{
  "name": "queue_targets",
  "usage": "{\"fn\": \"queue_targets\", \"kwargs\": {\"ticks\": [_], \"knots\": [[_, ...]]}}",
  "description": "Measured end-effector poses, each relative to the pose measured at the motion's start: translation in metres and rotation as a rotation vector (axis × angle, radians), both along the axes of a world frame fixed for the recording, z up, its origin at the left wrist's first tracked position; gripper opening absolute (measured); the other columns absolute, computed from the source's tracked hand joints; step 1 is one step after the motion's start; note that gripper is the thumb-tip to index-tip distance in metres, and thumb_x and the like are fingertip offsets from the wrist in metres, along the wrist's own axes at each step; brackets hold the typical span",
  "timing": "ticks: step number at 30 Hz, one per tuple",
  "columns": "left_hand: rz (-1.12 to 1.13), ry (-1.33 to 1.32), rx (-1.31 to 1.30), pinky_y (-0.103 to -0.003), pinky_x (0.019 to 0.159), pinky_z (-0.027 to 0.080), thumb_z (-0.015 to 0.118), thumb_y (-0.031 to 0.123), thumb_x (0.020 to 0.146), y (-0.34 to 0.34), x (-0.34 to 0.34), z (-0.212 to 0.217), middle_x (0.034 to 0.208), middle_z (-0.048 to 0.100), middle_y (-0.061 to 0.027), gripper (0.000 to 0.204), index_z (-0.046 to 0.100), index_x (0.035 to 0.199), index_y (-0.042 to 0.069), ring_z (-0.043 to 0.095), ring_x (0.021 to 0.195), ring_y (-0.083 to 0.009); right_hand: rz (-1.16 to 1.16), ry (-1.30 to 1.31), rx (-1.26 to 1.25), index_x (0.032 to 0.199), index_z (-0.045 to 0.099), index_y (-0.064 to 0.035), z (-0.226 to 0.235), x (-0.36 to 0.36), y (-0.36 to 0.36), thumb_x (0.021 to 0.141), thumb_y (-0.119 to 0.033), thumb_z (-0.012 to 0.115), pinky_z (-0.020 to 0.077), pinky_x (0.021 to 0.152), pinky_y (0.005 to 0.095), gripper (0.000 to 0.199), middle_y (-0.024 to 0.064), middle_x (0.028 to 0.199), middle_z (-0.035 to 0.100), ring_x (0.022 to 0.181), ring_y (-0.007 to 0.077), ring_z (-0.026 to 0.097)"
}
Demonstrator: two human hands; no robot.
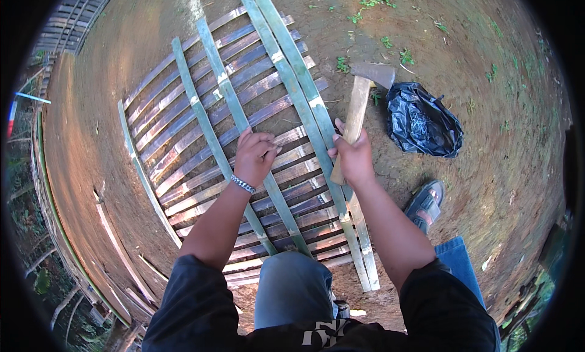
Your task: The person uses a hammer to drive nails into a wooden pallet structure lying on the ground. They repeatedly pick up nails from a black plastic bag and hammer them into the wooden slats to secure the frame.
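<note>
A lattice panel (198, 111) of long green bamboo strips and brown cross slats lies on the ground before me. My right hand (354, 154) is wrapped round the pale wooden handle of a hatchet (358, 105). Its dark metal head points away from me, above the ground beside the panel. That hand is at the panel's right-hand pair of green strips. Over the middle of the panel, my left hand (256, 156) has curled fingers near a green strip and the cross slats. Whatever its fingertips may pinch is too small to make out. A braided bracelet circles the left wrist.
A black plastic bag (425, 120) rests on the dirt right of the hatchet. My sandalled foot (425, 204) is below it, and my bent knee (292, 288) is at the panel's near edge. Loose bamboo strips (122, 245) lie at left; another slatted panel (70, 20) is at far left.
</note>
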State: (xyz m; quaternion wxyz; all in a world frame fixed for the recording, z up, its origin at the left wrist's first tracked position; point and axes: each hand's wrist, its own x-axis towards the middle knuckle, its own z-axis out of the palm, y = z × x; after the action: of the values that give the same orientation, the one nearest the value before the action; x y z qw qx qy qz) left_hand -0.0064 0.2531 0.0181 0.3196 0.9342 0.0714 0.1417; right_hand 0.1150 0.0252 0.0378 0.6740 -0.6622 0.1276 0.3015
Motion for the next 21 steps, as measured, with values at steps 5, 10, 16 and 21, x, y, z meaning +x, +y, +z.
{"fn": "queue_targets", "kwargs": {"ticks": [5,10,16,21], "knots": [[0.215,0.016,-0.224,-0.045,0.099,0.051,0.082,0.006,0.081,-0.038,0.003,0.022,0.097,0.073,-0.0089,0.010,0.073,0.082,0.002,0.070,0.096,-0.0242,-0.126,-0.011,0.070,0.136,0.041,0.0045,-0.004,-0.022,-0.012,0.097,-0.002,0.062,0.0565,0.064,0.0268,0.045,0.0161,0.139,0.061,0.071,0.0135,0.066],[0.268,0.139,-0.614,-0.029,0.071,0.056,0.079,0.004,0.084,-0.104,0.018,0.045,0.087,0.075,-0.0122,0.010,0.078,0.094,0.001,0.071,0.079,-0.0182,-0.153,0.022,0.120,0.130,0.045,0.0027,0.004,-0.042,-0.023,0.095,0.001,0.064,0.0568,0.064,0.0261,0.040,0.0170,0.127,0.065,0.077,0.0130,0.066],[0.340,0.267,-0.799,-0.029,0.066,0.056,0.078,0.006,0.086,-0.131,0.019,0.035,0.088,0.076,-0.0115,0.030,0.059,0.108,0.000,0.073,0.074,-0.0149,-0.048,0.040,0.114,0.126,0.049,0.0018,0.025,-0.038,-0.029,0.091,0.001,0.072,0.0544,0.061,0.0255,0.042,0.0107,0.101,0.070,0.073,0.0118,0.065],[0.123,0.443,-0.614,-0.031,0.072,0.058,0.075,0.005,0.087,-0.121,0.027,0.060,0.088,0.077,-0.0133,0.028,0.056,0.106,0.001,0.076,0.079,-0.0189,0.095,0.060,0.109,0.125,0.050,0.0015,0.020,-0.028,-0.041,0.089,0.004,0.073,0.0506,0.059,0.0241,0.043,0.0082,0.093,0.070,0.067,0.0107,0.063]]}}
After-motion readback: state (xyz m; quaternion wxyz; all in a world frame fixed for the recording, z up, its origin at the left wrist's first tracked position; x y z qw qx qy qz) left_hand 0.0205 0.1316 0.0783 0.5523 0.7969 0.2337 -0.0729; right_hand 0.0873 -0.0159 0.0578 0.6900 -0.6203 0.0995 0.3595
